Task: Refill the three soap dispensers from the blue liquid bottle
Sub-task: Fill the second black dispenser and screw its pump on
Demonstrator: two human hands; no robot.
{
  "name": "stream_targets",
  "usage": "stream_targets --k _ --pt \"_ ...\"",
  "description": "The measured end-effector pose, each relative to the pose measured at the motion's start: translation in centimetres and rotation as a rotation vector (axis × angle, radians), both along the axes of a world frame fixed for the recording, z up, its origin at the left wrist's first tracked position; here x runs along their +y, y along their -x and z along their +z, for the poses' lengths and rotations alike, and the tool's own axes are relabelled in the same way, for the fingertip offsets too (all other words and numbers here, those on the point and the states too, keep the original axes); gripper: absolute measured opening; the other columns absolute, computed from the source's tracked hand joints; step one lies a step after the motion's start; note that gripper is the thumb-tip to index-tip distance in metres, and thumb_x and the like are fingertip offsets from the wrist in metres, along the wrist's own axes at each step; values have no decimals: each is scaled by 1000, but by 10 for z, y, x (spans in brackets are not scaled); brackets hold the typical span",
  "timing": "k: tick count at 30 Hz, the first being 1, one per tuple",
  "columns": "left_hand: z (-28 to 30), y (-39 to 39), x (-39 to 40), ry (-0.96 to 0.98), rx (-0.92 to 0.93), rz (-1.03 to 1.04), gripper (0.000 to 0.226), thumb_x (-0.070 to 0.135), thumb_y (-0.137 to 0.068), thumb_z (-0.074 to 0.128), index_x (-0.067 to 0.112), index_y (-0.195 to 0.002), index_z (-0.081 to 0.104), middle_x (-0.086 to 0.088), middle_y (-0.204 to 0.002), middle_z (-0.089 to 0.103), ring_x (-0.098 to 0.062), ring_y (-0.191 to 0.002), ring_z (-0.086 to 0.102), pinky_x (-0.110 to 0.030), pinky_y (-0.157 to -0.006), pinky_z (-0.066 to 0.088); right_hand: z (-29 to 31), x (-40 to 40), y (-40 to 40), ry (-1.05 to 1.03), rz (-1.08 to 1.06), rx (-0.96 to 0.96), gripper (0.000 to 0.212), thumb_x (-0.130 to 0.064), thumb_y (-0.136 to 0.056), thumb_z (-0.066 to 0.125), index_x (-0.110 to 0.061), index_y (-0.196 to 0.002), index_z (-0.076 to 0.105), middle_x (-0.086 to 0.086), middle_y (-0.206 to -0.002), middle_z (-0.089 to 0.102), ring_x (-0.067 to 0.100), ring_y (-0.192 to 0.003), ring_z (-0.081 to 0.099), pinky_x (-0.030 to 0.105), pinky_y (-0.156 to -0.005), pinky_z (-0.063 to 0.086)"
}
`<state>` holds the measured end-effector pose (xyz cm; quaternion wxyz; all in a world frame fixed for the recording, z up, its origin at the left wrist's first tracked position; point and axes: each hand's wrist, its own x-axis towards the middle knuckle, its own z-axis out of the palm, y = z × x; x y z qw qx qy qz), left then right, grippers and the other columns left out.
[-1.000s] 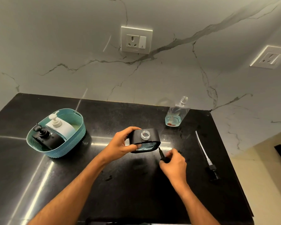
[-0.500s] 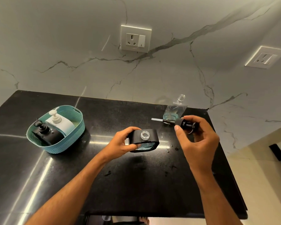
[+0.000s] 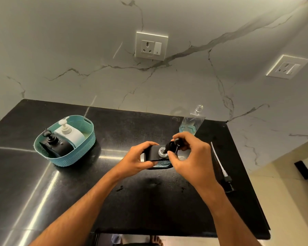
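**Pump going back into the black dispenser**

Marble-veined wall with two sockets [image 3: 151, 46]; black polished table [image 3: 114, 201] below. Left hand [image 3: 138, 159], grip curled round the black dispenser [image 3: 154, 153], holds it upright so the clear neck [image 3: 162, 150] faces up. Right hand [image 3: 188, 155] pinches the black pump head [image 3: 173, 145], tilted, its lower end at or in the neck, likely being seated or screwed on; how far in, cannot tell. Blue liquid shows at the dispenser's front, so this one looks filled.

Blue liquid bottle [image 3: 191, 124] stands uncapped near the wall, just behind the hands, little liquid left at the bottom. Its long pump tube [image 3: 220, 164] lies on the table to the right, clear of the work. Teal basket [image 3: 66, 139] at left holds a white dispenser [image 3: 69, 134] and another black one [image 3: 54, 145], pumps on, parked together.
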<state>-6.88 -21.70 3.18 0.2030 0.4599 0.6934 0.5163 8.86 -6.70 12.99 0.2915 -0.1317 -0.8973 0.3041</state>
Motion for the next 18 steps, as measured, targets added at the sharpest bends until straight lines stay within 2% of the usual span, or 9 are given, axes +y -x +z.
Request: stream_targets --k 4,7,10,13,15,18 --pt "4 -6 1 -37 11 -23 49 22 -89 81 24 -134 60 12 -124 68 -19 -117 66 -40 -100 58 -15 -1 7 -34 4 -98 43 -17 -72 90 -20 -108 68 -8 -94 69 7 -83 65 28 -76 58" --pt "7 -8 1 -52 24 -32 49 23 -89 82 21 -134 61 14 -123 68 -18 -116 67 -39 -99 58 -24 0 6 -23 -1 -92 40 -21 -71 91 -24 -104 69 -13 -92 69 4 -82 65 24 -74 57" --pt "5 -9 1 -58 29 -38 49 23 -88 83 19 -132 62 11 -123 69 -18 -115 69 -41 -97 59 -29 1 5 -72 -46 -83 35 -35 -70 92 -23 -95 71 -12 -88 65 6 -78 61 26 -71 55" --pt "3 -12 2 -58 21 -39 50 22 -88 83 18 -133 63 9 -123 70 -18 -116 69 -43 -98 59 -33 1 2 -113 -104 -99 44 -53 -67 91 -20 -86 69 -10 -82 60 7 -74 56 27 -67 52" --pt "2 -13 2 -65 8 -27 50 22 -88 83 20 -133 62 11 -123 70 -18 -116 70 -42 -98 59 -35 0 -2 -115 -117 -121 53 -59 -63 90 -20 -92 69 -10 -88 61 7 -79 56 24 -70 51" --pt "2 -13 4 -75 -5 -13 51 23 -87 84 19 -133 63 11 -122 71 -18 -114 70 -43 -97 59 -35 2 -9 -8 -84 -91 65 -40 -65 95 -21 -121 69 -11 -109 66 3 -95 60 13 -83 49"
